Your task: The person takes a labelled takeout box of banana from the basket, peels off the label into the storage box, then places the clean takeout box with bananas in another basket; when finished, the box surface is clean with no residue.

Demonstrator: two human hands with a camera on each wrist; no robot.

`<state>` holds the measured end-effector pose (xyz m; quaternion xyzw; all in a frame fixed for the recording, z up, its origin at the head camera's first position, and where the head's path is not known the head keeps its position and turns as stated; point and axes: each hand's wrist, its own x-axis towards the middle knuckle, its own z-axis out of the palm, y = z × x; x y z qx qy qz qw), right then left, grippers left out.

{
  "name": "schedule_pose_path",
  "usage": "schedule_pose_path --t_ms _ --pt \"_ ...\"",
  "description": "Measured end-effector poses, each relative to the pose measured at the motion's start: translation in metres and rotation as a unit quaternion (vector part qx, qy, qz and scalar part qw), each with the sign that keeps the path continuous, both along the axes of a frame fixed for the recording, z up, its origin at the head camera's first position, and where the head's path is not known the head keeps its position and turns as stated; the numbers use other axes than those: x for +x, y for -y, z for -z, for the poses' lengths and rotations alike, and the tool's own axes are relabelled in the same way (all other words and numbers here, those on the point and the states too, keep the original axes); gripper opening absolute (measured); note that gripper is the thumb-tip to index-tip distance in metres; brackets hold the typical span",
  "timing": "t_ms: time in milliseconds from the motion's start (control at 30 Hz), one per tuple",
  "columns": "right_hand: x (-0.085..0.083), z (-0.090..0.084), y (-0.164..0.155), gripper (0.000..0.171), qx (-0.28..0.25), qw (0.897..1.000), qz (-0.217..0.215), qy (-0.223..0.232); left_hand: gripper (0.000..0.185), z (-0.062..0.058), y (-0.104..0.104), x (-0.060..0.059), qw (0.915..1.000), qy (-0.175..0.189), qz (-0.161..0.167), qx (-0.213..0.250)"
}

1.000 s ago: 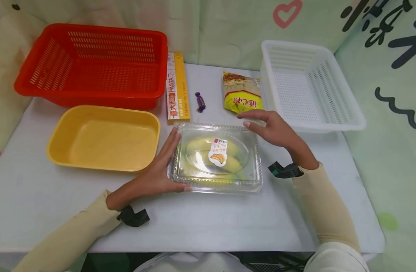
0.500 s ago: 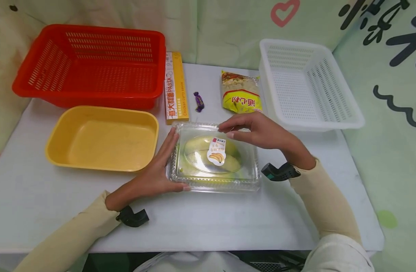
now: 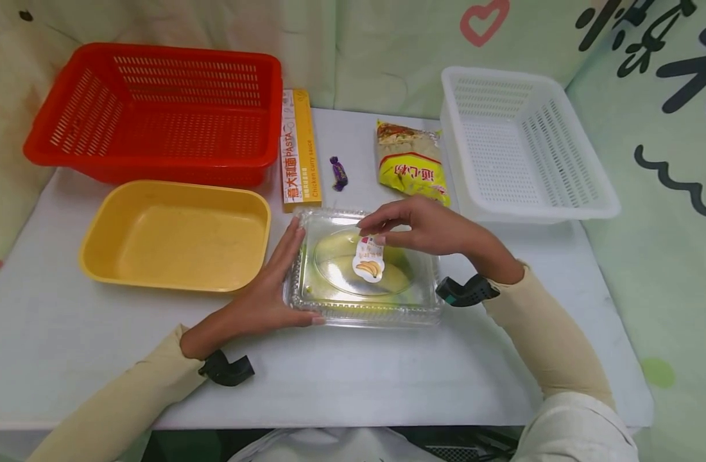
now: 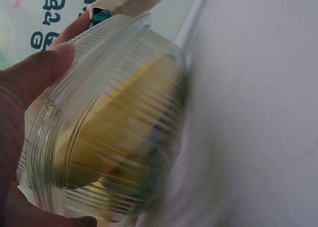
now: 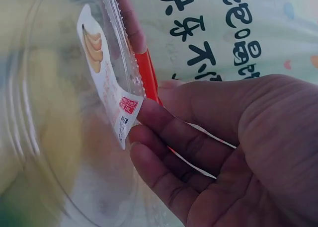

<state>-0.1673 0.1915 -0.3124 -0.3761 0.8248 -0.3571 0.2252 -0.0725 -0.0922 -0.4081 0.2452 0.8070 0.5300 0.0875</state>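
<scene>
A clear plastic clamshell box [image 3: 413,301] with yellow fruit [image 4: 114,127] inside lies on the table in front of the person. On its lid is a white sticker [image 3: 368,264] with a banana picture. My left hand [image 3: 266,292] holds the box's left side, thumb at the front edge and fingers along the side. Over the lid, my right hand [image 3: 425,224] has its loosely bent fingertips at the sticker's top end. In the right wrist view a gap shows between thumb and index finger; the fingertips partly hide behind the sticker [image 5: 107,83].
At the back left stands a red basket [image 3: 174,170], with a yellow tub [image 3: 180,276] before it. A pasta box [image 3: 301,154], a purple-wrapped candy [image 3: 338,174] and a yellow food bag [image 3: 411,163] lie behind the clamshell. A white basket [image 3: 538,215] stands at the back right.
My right hand has moved left from beside the box's back right corner, over the lid, to the sticker's top end. The left hand keeps its place on the box.
</scene>
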Motion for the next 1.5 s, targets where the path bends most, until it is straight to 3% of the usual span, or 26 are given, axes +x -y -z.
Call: schedule_pose_path --t_ms 233,400,633,933,1500 --pt "0.0 0.005 0.006 0.022 0.014 0.999 -0.002 -0.038 0.132 0.001 0.0 0.001 0.9999 -0.007 0.008 -0.01" --pt "0.0 0.007 0.015 0.017 0.032 0.997 -0.028 -0.064 0.132 0.001 0.001 0.001 0.9998 -0.009 0.005 -0.016" --pt "-0.001 0.007 0.018 0.01 0.048 0.995 -0.034 -0.076 0.132 0.001 0.001 0.002 0.9998 -0.007 0.003 -0.019" --pt "-0.002 0.005 0.011 0.01 0.014 0.997 -0.024 -0.074 0.133 0.002 0.003 0.002 0.9995 -0.011 -0.005 -0.028" --pt "-0.006 0.008 -0.011 0.012 -0.058 0.997 -0.047 -0.005 0.126 0.003 -0.001 0.002 0.9999 -0.011 0.002 0.006"
